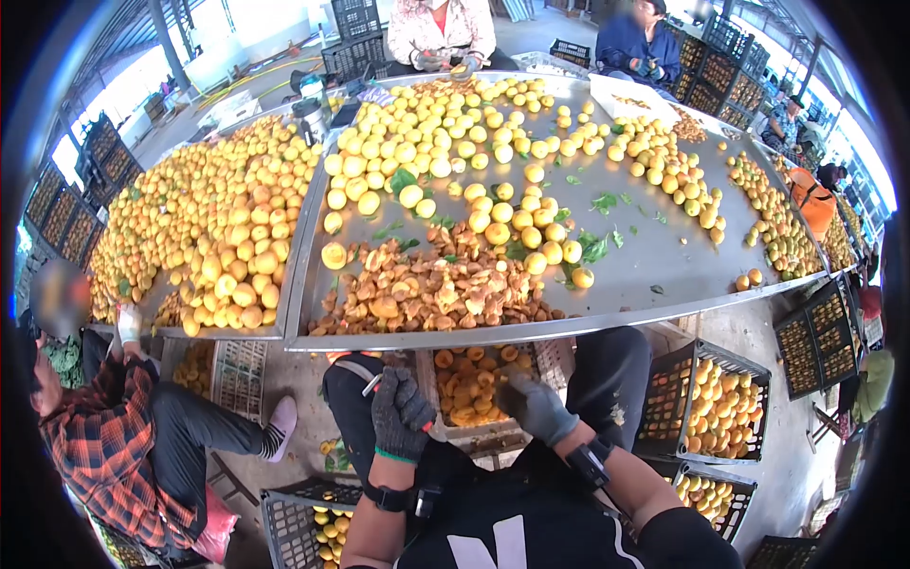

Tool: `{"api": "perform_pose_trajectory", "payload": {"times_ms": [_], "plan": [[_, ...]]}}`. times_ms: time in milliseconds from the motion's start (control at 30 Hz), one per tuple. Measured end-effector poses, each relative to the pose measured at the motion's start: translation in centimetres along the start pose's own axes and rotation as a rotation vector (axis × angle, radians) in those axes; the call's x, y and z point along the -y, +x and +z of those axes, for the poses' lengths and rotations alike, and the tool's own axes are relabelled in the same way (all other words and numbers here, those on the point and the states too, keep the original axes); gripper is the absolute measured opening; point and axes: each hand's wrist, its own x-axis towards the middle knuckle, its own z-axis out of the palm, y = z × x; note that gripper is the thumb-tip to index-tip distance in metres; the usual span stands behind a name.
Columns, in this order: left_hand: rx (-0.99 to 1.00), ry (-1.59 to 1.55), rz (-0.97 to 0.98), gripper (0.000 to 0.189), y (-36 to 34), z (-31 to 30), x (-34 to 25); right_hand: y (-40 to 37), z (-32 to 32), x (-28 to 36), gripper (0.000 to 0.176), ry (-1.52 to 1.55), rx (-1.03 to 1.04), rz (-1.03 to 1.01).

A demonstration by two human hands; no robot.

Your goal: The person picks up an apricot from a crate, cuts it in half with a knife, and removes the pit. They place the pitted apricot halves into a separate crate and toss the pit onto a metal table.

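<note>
My left hand point(402, 414), in a dark grey knit glove, is closed around what looks like a small knife point(372, 385). Its pale metal end sticks out on the left, and a bit of red shows on the other side of the fist. My right hand point(536, 406), also gloved, reaches over the right side of a crate of cut apricots point(466, 386) between my knees. Its fingertips are blurred, so whether they hold anything does not show. Just beyond the table's near edge lies a heap of brownish-orange apricot pieces point(445, 280), with whole yellow apricots point(517, 223) behind it.
The metal table point(626, 302) has a raised rim above my knees. Crates of apricots point(725, 398) stand at my right, another crate point(303, 531) at lower left. A person in a plaid shirt point(109, 441) sits left beside a larger apricot pile point(218, 218). Others sit across the table.
</note>
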Motion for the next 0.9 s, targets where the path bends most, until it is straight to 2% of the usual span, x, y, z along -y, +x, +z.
{"api": "perform_pose_trajectory", "payload": {"times_ms": [67, 100, 133, 200, 300, 333, 400, 433, 467, 533, 600, 667, 700, 767, 800, 867, 900], "plan": [[0.008, 0.006, -0.007, 0.026, 0.2, -0.6, 0.0, -2.1, 0.8, 3.2, 0.023, 0.228, 0.156, 0.253], [0.018, -0.004, -0.021, 0.026, 0.3, -0.7, -0.1, -1.8, 0.8, 3.9, 0.022, 0.101, 0.165, 0.137], [0.026, -0.014, -0.036, 0.026, 0.4, -0.9, -0.1, -1.4, 0.5, 5.4, 0.022, 0.102, 0.163, 0.125], [-0.020, 0.003, -0.026, 0.026, 0.4, -0.9, 0.4, 0.2, 0.2, 9.6, 0.019, -0.205, 0.239, -0.157], [-0.099, 0.058, -0.075, 0.026, 0.6, -0.5, 0.7, 3.5, 1.5, 13.6, 0.006, -0.081, -0.030, -0.519], [-0.086, 0.064, -0.077, 0.026, 0.7, -0.6, 0.8, 4.4, 1.3, 13.8, 0.006, -0.076, -0.033, -0.532], [-0.115, 0.036, -0.100, 0.027, 1.0, -1.0, 0.8, 6.1, 0.2, 14.0, 0.014, 0.019, 0.018, -0.400], [-0.111, 0.056, -0.114, 0.026, 1.1, -1.0, 0.7, 6.5, -0.9, 13.5, 0.024, -0.093, 0.149, -0.382], [-0.105, 0.063, -0.133, 0.026, 1.2, -1.4, 0.6, 6.3, -1.3, 12.3, 0.024, -0.087, 0.130, -0.388], [-0.056, 0.150, -0.114, 0.024, 1.1, -2.4, 0.6, 4.5, -0.5, 9.8, 0.030, -0.122, 0.145, -0.113], [-0.073, 0.190, -0.122, 0.024, 1.0, -2.7, 0.8, 1.9, 0.8, 8.0, 0.026, 0.220, 0.170, 0.252], [-0.083, 0.234, -0.129, 0.023, 1.0, -2.6, 0.9, 0.2, 0.2, 3.6, 0.024, 0.085, 0.355, 0.027], [-0.102, 0.263, -0.100, 0.022, 1.2, -2.5, 1.0, -0.7, 0.1, 3.0, 0.024, 0.098, 0.329, 0.019], [-0.109, 0.289, -0.105, 0.022, 1.3, -2.2, 1.3, -3.3, -0.3, 2.9, 0.024, 0.332, 0.292, 0.383], [-0.051, 0.238, -0.124, 0.021, 1.3, -2.2, 1.1, -4.6, -0.3, 3.7, 0.024, 0.351, 0.257, 0.371], [0.115, 0.032, -0.221, 0.020, 1.4, -2.3, 0.8, -7.2, -1.2, 6.1, 0.028, 0.033, 0.271, 0.154], [0.187, 0.047, -0.227, 0.019, 1.4, -2.5, 0.5, -6.9, -2.8, 5.1, 0.035, 0.119, 0.366, 0.188]]}}
